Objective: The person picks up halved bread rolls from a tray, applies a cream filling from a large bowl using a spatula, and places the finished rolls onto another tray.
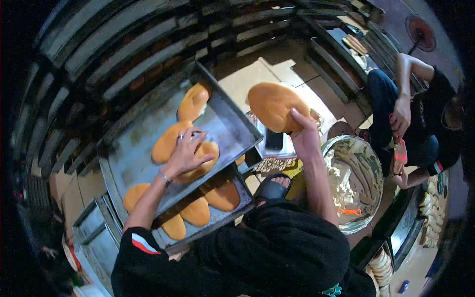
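My right hand (306, 136) is closed on a large flat oval bread bun (277, 105), thumb on its upper face, held up away from the tray. My left hand (187, 151) is over the upper metal tray (133, 148), fingers spread across a golden bun (200, 163); whether it grips that bun I cannot tell. Another bun (166, 143) lies beside the hand. Farther up the tray sits a folded bun (194, 100) with pale filling at its edge. A further bun (134, 195) rests at the tray's near left.
Beneath is a lower tray with several buns (195, 212). To my right stands a tub of cream (341, 178) with an orange-handled tool (350, 212). A phone (274, 140) lies beyond. A co-worker (420, 119) sits at the right. Racks (123, 44) line the far side.
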Demonstrator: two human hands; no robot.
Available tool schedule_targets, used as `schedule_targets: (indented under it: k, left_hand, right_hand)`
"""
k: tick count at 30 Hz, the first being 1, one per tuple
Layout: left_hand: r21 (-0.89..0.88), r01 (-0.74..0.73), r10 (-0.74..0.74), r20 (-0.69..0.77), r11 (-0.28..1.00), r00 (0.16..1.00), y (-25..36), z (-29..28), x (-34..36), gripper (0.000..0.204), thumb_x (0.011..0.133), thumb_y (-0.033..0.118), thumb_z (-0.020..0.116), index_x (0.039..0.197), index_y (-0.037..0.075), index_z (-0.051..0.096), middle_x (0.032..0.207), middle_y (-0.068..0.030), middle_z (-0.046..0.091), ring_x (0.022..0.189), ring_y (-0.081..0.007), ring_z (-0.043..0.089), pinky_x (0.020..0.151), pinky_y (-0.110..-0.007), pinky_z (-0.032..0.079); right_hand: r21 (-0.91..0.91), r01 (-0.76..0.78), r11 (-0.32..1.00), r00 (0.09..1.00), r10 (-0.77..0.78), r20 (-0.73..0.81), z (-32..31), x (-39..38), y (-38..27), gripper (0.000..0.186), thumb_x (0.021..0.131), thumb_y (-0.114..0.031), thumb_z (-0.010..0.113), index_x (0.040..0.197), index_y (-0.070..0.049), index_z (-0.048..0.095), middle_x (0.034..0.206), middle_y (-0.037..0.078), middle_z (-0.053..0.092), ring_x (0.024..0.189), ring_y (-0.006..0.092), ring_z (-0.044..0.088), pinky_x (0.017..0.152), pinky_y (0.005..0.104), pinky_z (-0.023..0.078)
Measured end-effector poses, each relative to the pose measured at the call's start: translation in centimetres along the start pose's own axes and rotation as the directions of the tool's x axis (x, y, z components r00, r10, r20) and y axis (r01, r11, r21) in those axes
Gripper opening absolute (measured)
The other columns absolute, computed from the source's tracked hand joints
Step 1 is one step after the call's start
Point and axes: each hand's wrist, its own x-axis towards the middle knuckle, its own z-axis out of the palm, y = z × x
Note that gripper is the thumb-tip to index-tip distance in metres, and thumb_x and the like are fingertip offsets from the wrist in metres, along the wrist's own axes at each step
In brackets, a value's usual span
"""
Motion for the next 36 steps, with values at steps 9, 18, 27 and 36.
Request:
schedule_targets:
  k: [9, 18, 27, 36]
  left_hand:
    - [-0.496, 0.658, 0.580, 0.327, -0.567, 0.746, 16.1, -5.7, 12.4, 0.065, 0.100, 0.054, 0.036, 0.133, -0.001, 0.048, 0.123, -0.0212, 0.061, 0.093, -0.0253, 0.067, 0.082, -0.039, 0.056]
    - [-0.782, 0.522, 0.068, 0.533, -0.341, 0.843, 22.5, -3.6, 16.0, 0.054, 0.088, 0.008, 0.064, 0.135, 0.006, 0.038, 0.116, -0.0127, 0.061, 0.097, -0.0200, 0.068, 0.082, -0.034, 0.059]
    - [-0.798, 0.493, 0.124, 0.482, -0.348, 0.867, 26.0, -1.9, 16.5, 0.027, 0.094, 0.007, 0.056, 0.119, -0.001, 0.055, 0.108, -0.0104, 0.064, 0.091, -0.0171, 0.068, 0.071, -0.029, 0.061]
    - [-0.748, 0.451, 0.180, 0.419, -0.487, 0.890, 29.5, -2.2, 15.8, 0.034, 0.096, 0.016, 0.058, 0.124, -0.002, 0.051, 0.118, -0.0121, 0.061, 0.103, -0.0214, 0.065, 0.089, -0.037, 0.057]
  right_hand:
    - [-0.108, 0.202, 0.973, 0.681, -0.060, 0.730, -4.9, 0.4, -9.1, 0.039, 0.075, -0.006, 0.073, 0.113, -0.007, 0.066, 0.132, 0.017, 0.056, 0.122, 0.0249, 0.054, 0.103, 0.0381, 0.043]
    - [-0.876, 0.483, -0.019, 0.861, -0.174, 0.478, -4.8, -10.8, -16.7, 0.071, 0.064, -0.008, 0.084, 0.129, -0.024, 0.061, 0.132, 0.011, 0.048, 0.118, 0.0273, 0.053, 0.094, 0.0375, 0.049]
    - [-0.817, 0.511, 0.267, 0.830, -0.401, 0.388, -9.3, -15.3, -15.2, 0.036, 0.073, -0.012, 0.079, 0.108, -0.012, 0.074, 0.129, 0.013, 0.054, 0.119, 0.0274, 0.053, 0.094, 0.0359, 0.046]
    - [-0.582, 0.363, 0.728, 0.862, -0.500, -0.089, -9.0, -16.2, -12.9, 0.022, 0.087, -0.017, 0.071, 0.077, 0.002, 0.072, 0.104, 0.009, 0.062, 0.098, 0.0144, 0.057, 0.084, 0.0268, 0.044]
